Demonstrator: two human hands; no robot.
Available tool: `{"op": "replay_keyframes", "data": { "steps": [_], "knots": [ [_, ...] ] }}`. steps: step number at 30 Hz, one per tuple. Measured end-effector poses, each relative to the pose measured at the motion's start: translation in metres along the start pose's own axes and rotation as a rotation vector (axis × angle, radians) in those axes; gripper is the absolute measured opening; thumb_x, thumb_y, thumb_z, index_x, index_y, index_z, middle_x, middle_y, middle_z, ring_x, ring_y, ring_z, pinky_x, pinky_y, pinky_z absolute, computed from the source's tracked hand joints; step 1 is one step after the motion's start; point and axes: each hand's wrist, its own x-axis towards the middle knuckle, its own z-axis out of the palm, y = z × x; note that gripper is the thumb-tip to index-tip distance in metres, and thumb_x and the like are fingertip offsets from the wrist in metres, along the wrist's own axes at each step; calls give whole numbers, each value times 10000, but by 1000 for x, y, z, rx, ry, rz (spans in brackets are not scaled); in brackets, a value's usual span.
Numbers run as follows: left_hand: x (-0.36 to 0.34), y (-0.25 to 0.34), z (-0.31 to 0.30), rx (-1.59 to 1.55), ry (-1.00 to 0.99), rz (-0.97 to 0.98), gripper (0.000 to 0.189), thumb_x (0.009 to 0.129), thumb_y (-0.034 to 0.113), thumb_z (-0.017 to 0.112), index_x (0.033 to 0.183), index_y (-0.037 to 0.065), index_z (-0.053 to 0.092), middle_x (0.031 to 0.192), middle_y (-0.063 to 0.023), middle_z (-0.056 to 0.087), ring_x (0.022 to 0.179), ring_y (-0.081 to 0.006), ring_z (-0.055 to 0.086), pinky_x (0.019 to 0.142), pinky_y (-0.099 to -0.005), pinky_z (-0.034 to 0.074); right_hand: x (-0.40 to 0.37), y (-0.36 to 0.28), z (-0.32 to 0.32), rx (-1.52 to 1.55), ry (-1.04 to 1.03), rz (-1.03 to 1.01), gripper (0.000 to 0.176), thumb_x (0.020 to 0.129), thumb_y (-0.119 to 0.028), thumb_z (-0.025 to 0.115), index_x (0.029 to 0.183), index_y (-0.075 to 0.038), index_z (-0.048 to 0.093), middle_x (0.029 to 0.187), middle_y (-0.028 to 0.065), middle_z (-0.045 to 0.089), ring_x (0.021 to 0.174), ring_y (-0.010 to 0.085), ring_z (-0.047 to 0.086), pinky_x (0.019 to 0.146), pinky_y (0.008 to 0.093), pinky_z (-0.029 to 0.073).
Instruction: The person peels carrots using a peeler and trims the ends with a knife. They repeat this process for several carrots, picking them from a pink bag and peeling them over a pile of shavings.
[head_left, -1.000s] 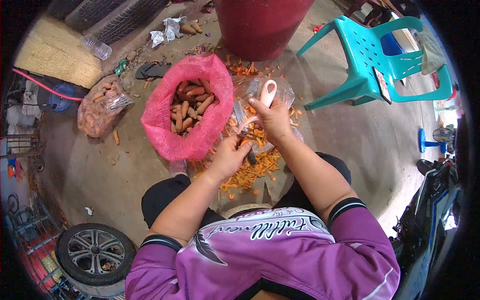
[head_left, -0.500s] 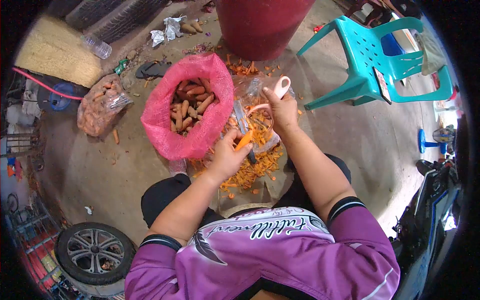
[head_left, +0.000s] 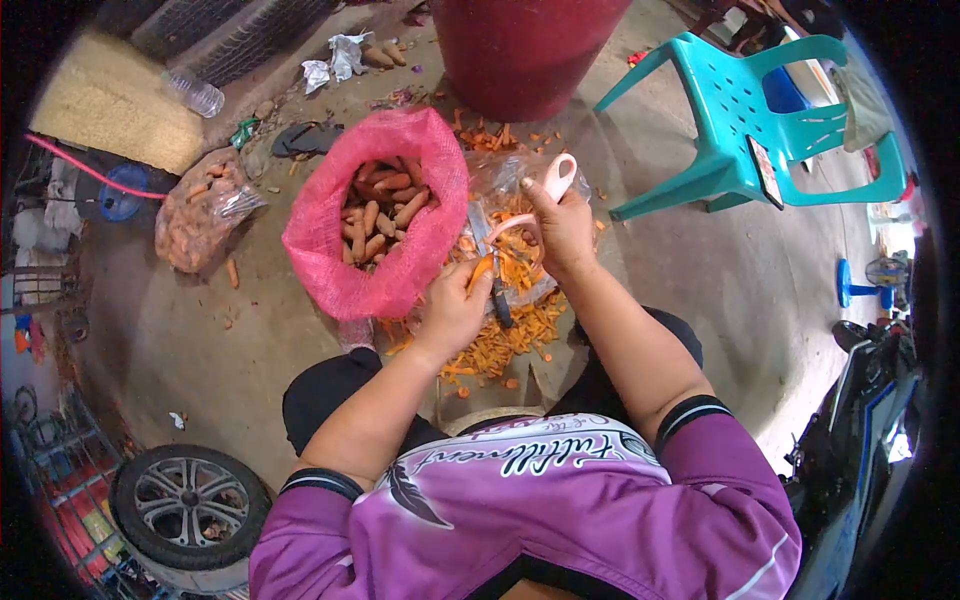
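Observation:
My left hand (head_left: 455, 305) is closed around a peeled orange carrot (head_left: 482, 271), its bright end showing past the fingers. In my right hand (head_left: 566, 232) is a pale pink peeler (head_left: 561, 176) with a looped handle; its curved head reaches toward the carrot. Beneath both hands, orange peelings (head_left: 500, 347) lie heaped on the floor and over a clear plastic bag (head_left: 540, 285). A knife with a black handle (head_left: 502, 307) rests among the peelings. Just left of my hands stands a pink mesh sack (head_left: 310, 245), open at the top, holding many unpeeled carrots (head_left: 373, 220).
A large red tub (head_left: 525, 50) stands ahead. To the right are a green plastic chair (head_left: 715, 120) and a motorbike (head_left: 865, 430). A clear bag of carrots (head_left: 200, 215) sits at left, with a wheel (head_left: 190, 505) nearer me. One slipper (head_left: 305, 140) lies beyond the sack.
The peeler's head has come down and left, closer to the carrot. My left hand has turned slightly, and less of the carrot shows.

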Motion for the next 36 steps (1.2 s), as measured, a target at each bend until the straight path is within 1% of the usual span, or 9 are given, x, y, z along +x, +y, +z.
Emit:
{"op": "replay_keyframes", "data": {
  "steps": [4,11,14,16,19,26,30,34,36],
  "knots": [
    [0,7,-6,-20,-150,-119,229,770,124,565,944,-25,563,833,-126,556,785,-205,537,699,-288,414,-13,0,6,41,-70,55,220,747,-143,628,816,5,480,631,46,504,442,109,481,352,224,374],
    [-1,10,-6,-73,-96,29,219,723,75,611,914,-27,581,792,-89,523,749,-174,510,680,-255,401,6,-2,-6,115,38,108,217,753,-167,624,810,-30,465,607,40,498,426,122,483,341,223,352],
    [0,5,-4,-80,-84,46,225,704,47,625,912,-27,583,791,-74,501,749,-163,498,675,-242,399,-4,-1,-3,53,-115,247,215,749,-174,630,808,-42,471,599,33,495,429,118,484,340,224,348],
    [0,1,-4,-79,-105,93,228,696,27,627,914,-24,585,802,-63,483,754,-153,491,672,-230,399,-5,4,-2,53,-132,186,218,742,-191,638,802,-53,481,591,24,492,420,106,466,346,218,347],
    [-3,9,-3,-175,-78,102,222,685,1,625,903,-22,588,819,-44,456,765,-137,484,670,-212,400,9,10,-8,27,-5,142,230,745,-202,636,818,-50,479,573,13,475,401,106,441,341,216,342],
    [-1,7,-4,-207,-98,102,215,685,-16,618,898,-18,590,828,-33,455,782,-120,475,689,-203,396,-6,2,-4,124,-204,304,262,755,-228,625,844,-56,449,583,13,474,415,102,465,345,209,366],
    [-1,7,-1,-265,-74,73,199,683,-13,623,880,-17,593,825,-36,465,789,-121,472,705,-206,388,0,-2,-4,140,-31,203,238,756,-216,627,842,-60,469,578,16,470,419,112,457,337,221,335],
    [1,7,-4,-262,-111,82,200,693,-1,628,888,-18,590,827,-30,468,796,-117,466,715,-211,382,-8,0,-2,144,-199,268,253,762,-248,616,847,-56,474,577,23,474,425,118,467,348,222,346],
    [0,7,-2,-349,-109,30,204,698,6,627,896,-20,586,821,-27,467,801,-115,461,722,-214,377,-5,1,-4,135,-130,265,263,760,-249,619,857,-54,472,582,26,481,423,118,466,349,219,350]
  ]
}}
